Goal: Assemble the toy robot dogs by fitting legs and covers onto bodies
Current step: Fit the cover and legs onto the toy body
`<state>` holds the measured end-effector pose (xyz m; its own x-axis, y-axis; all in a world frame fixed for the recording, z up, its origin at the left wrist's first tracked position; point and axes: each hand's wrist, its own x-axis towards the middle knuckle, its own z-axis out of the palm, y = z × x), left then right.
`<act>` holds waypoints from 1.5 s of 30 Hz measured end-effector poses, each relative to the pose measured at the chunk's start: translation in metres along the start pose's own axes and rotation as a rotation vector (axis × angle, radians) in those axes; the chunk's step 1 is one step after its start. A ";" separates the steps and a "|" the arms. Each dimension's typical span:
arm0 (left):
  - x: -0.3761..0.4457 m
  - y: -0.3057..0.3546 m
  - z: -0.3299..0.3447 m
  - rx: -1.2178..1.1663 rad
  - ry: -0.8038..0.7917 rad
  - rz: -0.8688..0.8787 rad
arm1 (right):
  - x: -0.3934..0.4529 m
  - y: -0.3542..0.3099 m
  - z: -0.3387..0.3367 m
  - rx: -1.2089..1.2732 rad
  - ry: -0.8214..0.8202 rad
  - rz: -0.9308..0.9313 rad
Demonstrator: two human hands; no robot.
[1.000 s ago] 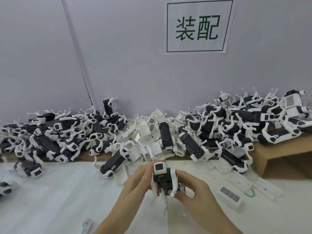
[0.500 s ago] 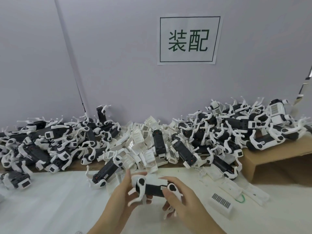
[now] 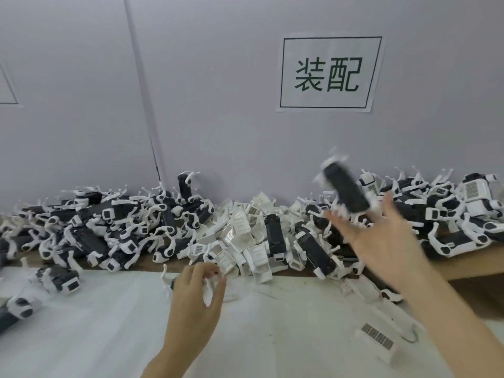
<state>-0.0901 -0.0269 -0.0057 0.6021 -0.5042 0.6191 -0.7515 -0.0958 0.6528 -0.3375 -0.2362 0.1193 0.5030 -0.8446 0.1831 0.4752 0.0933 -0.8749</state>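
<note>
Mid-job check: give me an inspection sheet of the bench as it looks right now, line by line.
Surface: white sheet over the bench, wood edge behind it.
Job's things: a blurred toy dog is off the bench, just above the right hand's fingers; assembled dogs heaped at left and on the cardboard box at right; loose white covers piled in the middle.
Clutter: barcoded white part and a green loop at front right.
Grippers: left hand grips a white piece at the pile's edge; right hand open, fingers spread.
Cables: nothing seen.
Surroundings: grey wall with a printed paper sign.
</note>
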 end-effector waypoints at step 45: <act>0.000 0.013 -0.014 -0.603 -0.660 -0.139 | -0.073 0.118 0.026 0.234 -0.174 0.664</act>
<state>-0.0959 -0.0161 0.0095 0.2602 -0.9293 0.2623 -0.3023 0.1796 0.9361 -0.2991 -0.1495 0.0142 0.8376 -0.4760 -0.2679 0.1617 0.6846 -0.7107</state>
